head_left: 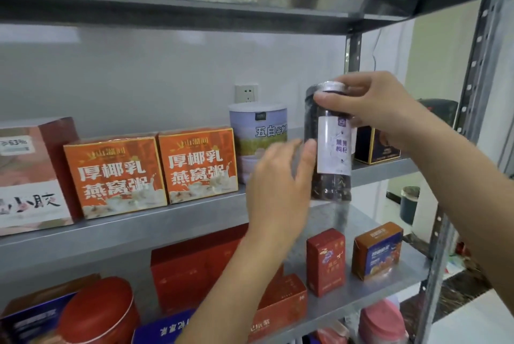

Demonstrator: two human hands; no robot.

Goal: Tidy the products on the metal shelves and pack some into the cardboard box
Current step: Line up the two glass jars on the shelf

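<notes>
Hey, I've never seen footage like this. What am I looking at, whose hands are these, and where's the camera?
No machine here: these are a person's two bare hands, filmed by one wide camera worn on the head, looking forward and down. The right hand grips a dark jar near its silver lid. The left hand is open beside the jar; blur hides whether it touches. On the metal shelf stand an orange box, a second orange box and a pale tin. A small red box stands on the lower shelf.
</notes>
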